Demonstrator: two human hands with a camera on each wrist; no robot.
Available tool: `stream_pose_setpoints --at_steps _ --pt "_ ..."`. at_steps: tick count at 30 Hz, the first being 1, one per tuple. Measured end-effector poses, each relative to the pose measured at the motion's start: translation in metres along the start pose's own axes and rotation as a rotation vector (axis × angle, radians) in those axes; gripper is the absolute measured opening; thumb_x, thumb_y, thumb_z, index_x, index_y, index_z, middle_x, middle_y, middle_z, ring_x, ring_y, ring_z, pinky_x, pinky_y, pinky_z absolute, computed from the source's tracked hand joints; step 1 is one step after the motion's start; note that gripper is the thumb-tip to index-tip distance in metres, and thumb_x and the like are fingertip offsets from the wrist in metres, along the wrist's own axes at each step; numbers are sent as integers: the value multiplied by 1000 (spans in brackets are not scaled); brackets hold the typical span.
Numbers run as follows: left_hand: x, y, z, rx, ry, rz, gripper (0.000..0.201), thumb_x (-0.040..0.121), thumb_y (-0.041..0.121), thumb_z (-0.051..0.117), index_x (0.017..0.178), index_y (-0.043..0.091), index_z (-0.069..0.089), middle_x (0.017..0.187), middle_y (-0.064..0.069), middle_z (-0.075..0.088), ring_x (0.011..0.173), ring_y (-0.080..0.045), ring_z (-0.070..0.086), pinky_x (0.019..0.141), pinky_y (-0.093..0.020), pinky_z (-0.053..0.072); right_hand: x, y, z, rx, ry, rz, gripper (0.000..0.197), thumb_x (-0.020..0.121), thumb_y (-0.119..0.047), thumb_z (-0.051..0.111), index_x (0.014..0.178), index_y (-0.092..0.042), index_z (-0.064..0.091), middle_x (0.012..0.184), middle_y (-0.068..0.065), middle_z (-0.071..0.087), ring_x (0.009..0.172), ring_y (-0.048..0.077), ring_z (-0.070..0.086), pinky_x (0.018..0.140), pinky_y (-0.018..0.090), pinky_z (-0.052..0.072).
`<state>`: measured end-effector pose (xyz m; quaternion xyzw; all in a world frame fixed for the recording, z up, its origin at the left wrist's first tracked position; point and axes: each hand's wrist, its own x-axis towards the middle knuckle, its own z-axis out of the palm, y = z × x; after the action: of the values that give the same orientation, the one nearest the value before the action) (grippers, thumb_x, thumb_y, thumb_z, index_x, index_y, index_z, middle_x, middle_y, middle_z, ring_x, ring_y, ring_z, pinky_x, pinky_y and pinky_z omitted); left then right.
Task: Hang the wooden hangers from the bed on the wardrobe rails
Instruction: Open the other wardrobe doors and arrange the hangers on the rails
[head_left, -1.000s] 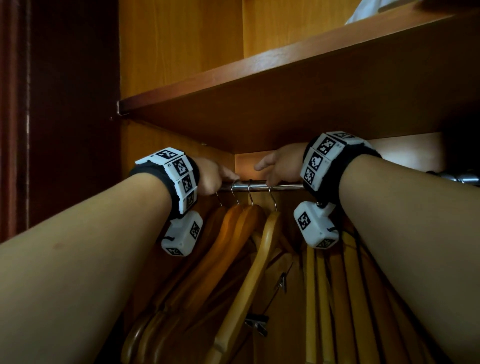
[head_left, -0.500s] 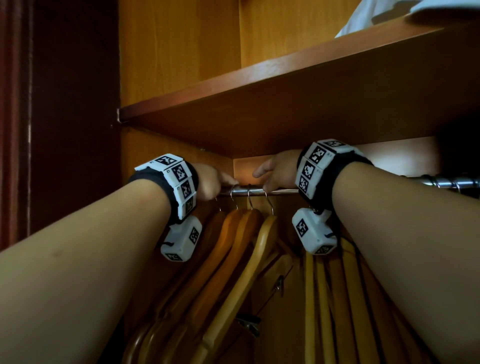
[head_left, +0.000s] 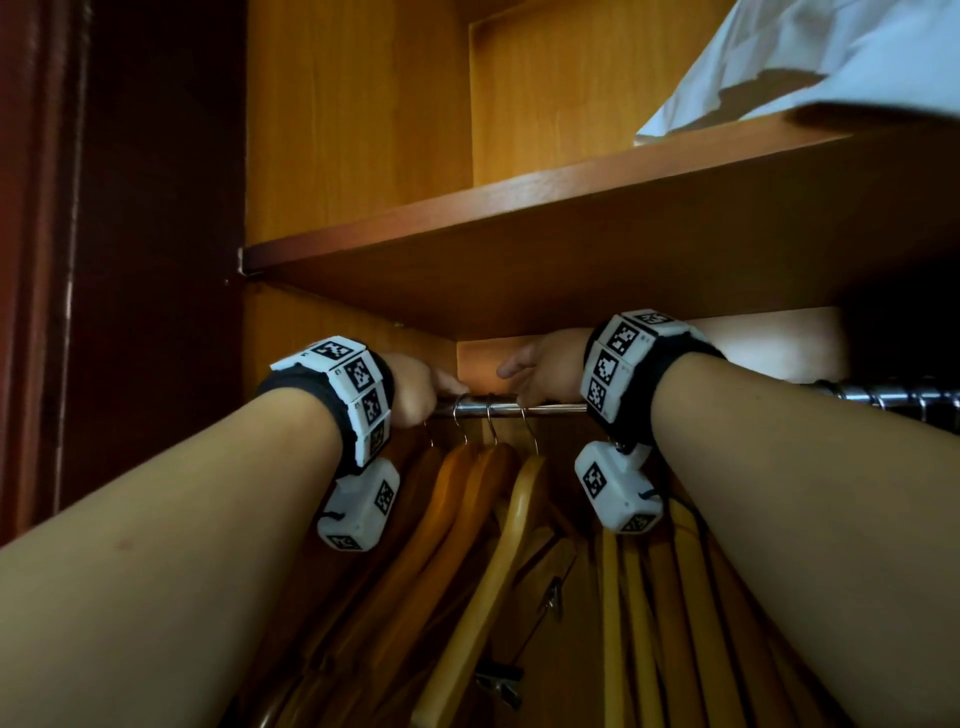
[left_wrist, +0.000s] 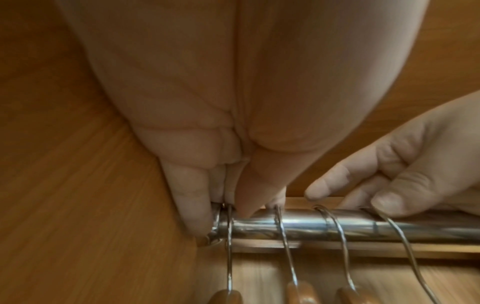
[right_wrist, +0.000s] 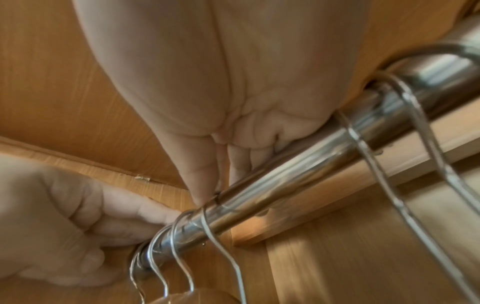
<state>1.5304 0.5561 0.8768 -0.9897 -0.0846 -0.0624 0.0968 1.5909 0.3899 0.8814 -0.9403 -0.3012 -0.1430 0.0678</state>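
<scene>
A chrome wardrobe rail (head_left: 550, 409) runs under a wooden shelf. Several wooden hangers (head_left: 519, 519) hang from its left end on wire hooks (left_wrist: 283, 226). My left hand (left_wrist: 223, 205) is at the rail's left end and pinches the leftmost hook (left_wrist: 229, 230) between thumb and finger. My right hand (right_wrist: 215, 189) lies over the rail a little to the right. Its fingertips (left_wrist: 387, 203) touch the top of the hook furthest right in that group, and its thumb stands apart. In the head view both hands (head_left: 447, 387) (head_left: 511, 371) sit close together at the rail.
More wooden hangers (head_left: 675, 597) hang right of my right wrist, their hooks (head_left: 909, 400) further along the rail. The shelf (head_left: 571, 218) sits low above the rail, with white cloth (head_left: 805, 62) on it. A dark door frame (head_left: 104, 260) stands at the left.
The right-most hook of the left group has slid left, closer to the others, with my right hand following. The view has tilted up, showing more of the white cloth.
</scene>
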Motion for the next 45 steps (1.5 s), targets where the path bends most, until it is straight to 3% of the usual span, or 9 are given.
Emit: stream_pose_setpoints --at_steps 2,6,10,14,17,20,30,37,45 --pt "0 0 0 8 -20 4 70 101 -2 44 156 37 25 159 -2 34 136 -24 45 106 -32 44 3 6 -1 129 48 -9 49 94 -26 64 140 -35 50 151 -5 42 137 19 41 114 36 33" --pt "3 -3 2 21 -30 -1 74 100 -3 43 156 42 23 158 -2 36 134 -24 48 104 -33 47 1 18 -10 446 166 -51 24 90 -12 66 98 -35 68 119 -4 66 117 20 60 107 41 44" --pt "-1 -3 4 -4 22 16 70 101 -2 40 155 42 27 153 -2 43 123 -21 53 90 -26 46 -20 23 -17 241 150 -34 24 91 -26 65 114 -32 69 124 -10 63 117 12 56 107 31 39" --pt "-1 -2 4 35 3 28 70 101 -1 41 155 40 25 153 0 41 134 -22 46 104 -32 43 -40 35 -14 15 139 50 31 89 -31 67 120 -32 68 130 -10 57 123 15 50 106 29 37" --pt "3 -4 4 72 -23 34 70 101 -1 42 156 38 23 143 -3 48 127 -23 51 97 -30 45 -50 41 -14 -88 47 92 42 89 -34 68 130 -29 62 128 -7 57 114 14 53 94 26 41" --pt "6 -6 3 87 1 43 73 100 0 42 155 42 23 154 -2 42 128 -23 51 101 -31 47 -51 49 -13 -138 11 116 54 87 -39 69 138 -27 55 138 -6 53 125 15 49 103 27 39" --pt "3 -3 3 57 2 49 69 101 -3 38 153 42 31 152 1 43 113 -17 52 90 -28 47 -41 53 -6 -200 29 76 57 86 -43 70 138 -27 54 135 -5 57 119 15 55 105 36 44" --pt "19 -8 5 91 -75 13 71 100 -1 45 155 38 24 153 -3 40 133 -25 48 110 -39 43 -37 45 1 -197 82 49 52 88 -38 70 136 -23 57 128 -3 62 111 15 59 97 31 47" --pt "17 -6 5 76 -57 -12 75 100 -1 46 156 41 18 158 -4 36 135 -25 46 109 -37 43 -33 44 3 -190 80 44 53 89 -43 67 137 -24 56 131 -4 60 115 15 57 102 35 45"
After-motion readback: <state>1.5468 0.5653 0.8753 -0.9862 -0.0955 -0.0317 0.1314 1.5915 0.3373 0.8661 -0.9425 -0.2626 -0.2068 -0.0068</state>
